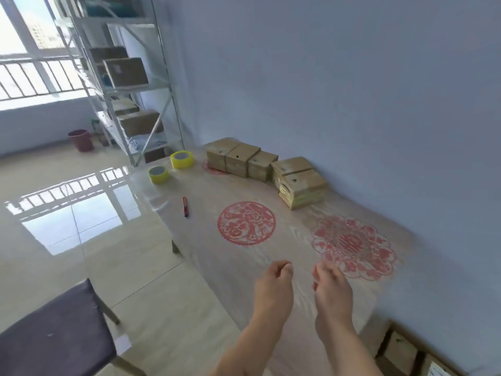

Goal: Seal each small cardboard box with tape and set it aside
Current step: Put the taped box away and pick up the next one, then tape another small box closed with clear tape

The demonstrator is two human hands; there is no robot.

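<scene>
Two hands hover over the near part of the table (244, 280), side by side and close together; the left hand (273, 287) and the right hand (329, 290) both have fingers loosely curled and grasp nothing, as far as the blurred view allows. No box is in hand, so I judge this the gap between boxes, or the very start; the next move calls for reaching well forward to fetch one box and one tape roll. Counting outward: one red box cutter (185, 206) lies left of the round red paper-cuts; two yellow tape rolls (159, 175) sit near the far left corner, well apart from the hands; five small cardboard boxes (301, 185) show along the wall, three in a row and two beside them, possibly stacked on more; whether they are already taped I cannot tell.
</scene>
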